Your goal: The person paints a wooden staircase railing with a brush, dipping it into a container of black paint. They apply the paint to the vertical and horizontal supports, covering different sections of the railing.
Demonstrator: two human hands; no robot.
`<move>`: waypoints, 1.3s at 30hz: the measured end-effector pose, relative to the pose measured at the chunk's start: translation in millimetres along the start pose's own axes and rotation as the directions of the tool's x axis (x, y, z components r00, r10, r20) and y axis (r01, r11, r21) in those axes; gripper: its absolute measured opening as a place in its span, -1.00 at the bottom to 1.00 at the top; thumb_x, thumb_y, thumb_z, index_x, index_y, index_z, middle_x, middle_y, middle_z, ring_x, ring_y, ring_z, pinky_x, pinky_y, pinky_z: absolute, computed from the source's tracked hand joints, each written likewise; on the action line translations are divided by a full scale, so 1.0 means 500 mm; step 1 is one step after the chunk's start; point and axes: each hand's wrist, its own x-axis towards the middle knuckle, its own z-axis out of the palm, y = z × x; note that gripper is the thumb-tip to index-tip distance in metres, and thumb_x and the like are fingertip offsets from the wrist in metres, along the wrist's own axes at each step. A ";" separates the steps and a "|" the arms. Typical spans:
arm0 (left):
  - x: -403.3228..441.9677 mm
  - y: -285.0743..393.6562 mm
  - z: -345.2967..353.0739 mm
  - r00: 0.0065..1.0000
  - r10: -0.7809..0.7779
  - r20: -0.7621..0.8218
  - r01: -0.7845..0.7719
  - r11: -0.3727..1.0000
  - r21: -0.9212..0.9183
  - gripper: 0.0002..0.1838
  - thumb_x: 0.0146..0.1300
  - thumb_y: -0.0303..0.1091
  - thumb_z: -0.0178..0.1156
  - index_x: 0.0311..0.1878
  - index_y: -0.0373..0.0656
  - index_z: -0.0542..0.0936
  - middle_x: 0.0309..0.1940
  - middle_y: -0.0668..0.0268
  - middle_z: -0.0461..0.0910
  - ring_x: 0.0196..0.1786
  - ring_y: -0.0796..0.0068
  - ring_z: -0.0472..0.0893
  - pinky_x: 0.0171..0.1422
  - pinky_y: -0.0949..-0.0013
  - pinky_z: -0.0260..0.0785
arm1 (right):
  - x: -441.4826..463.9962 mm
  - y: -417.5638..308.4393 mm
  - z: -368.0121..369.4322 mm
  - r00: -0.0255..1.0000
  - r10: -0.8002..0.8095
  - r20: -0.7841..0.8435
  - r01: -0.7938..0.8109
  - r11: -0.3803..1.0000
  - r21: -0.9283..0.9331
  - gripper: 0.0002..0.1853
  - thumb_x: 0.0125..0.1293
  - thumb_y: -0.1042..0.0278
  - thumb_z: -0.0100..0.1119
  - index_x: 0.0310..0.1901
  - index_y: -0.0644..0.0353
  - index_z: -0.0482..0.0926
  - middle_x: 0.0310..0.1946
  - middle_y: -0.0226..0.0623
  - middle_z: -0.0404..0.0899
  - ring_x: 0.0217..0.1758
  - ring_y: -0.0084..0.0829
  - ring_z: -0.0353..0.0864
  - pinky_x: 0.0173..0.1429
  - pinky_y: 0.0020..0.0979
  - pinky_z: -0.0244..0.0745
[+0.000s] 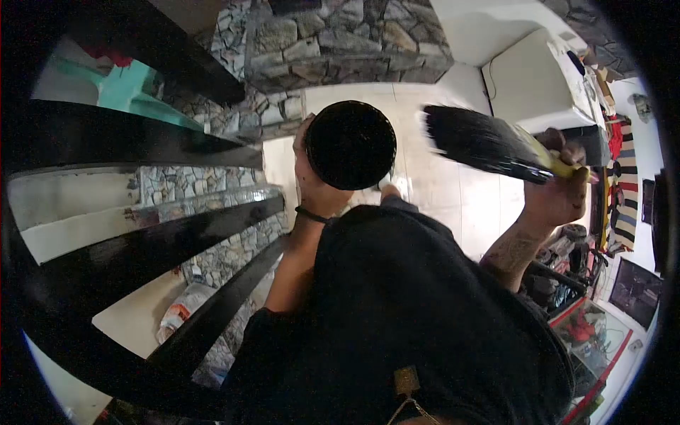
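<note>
My left hand [316,193] is wrapped round a round can [351,145], seen from above and filled with something black, likely paint. A dark band circles that wrist. On the right, my right hand [563,197] grips a wide paintbrush [489,145] by its yellowish handle. Its bristles are black, point left toward the can and stand apart from it; they are a little blurred. Left of the can rise glossy black bars [177,237] of a railing or frame, apart from both hands.
A stone-faced block [347,42] stands ahead, with pale floor tiles [467,205] below. A white appliance [542,78] is at the upper right. A glass case with red edges [591,336] sits lower right. Behind the bars are a green plastic chair [131,92] and a plastic bag [184,308].
</note>
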 end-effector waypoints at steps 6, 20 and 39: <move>-0.042 -0.012 -0.027 0.995 -0.014 -0.102 0.011 0.999 -0.035 0.14 -0.27 -0.17 0.64 0.36 -0.36 0.17 0.14 0.04 0.46 0.21 0.16 0.51 0.31 0.25 0.35 | 0.006 0.071 0.177 0.954 0.130 0.271 0.087 0.743 -0.663 -0.80 0.07 0.46 0.42 -0.32 0.37 0.62 -0.31 -0.15 0.63 -0.33 -0.38 0.66 -0.26 -0.49 0.57; -0.086 -0.076 0.001 0.892 -0.451 0.024 0.394 0.751 -0.530 -0.10 -0.09 -0.18 0.55 0.25 -0.32 0.28 0.06 0.14 0.50 0.12 0.29 0.56 0.25 0.29 0.41 | -0.044 0.279 0.218 0.778 0.397 0.487 0.340 0.385 -0.858 -0.70 0.06 0.29 0.45 -0.21 0.22 0.63 -0.41 -0.18 0.65 -0.33 -0.08 0.67 -0.24 -0.26 0.56; -0.097 -0.109 -0.026 0.997 -0.039 -0.067 0.043 0.996 0.074 0.18 -0.27 -0.17 0.64 0.39 -0.33 0.13 0.18 0.07 0.47 0.21 0.25 0.52 0.32 0.22 0.36 | -0.097 0.148 0.205 0.859 0.440 -0.260 -0.510 0.707 -0.490 -0.78 0.19 0.44 0.27 -0.20 0.43 0.65 -0.30 0.01 0.69 -0.34 -0.43 0.68 -0.25 -0.49 0.61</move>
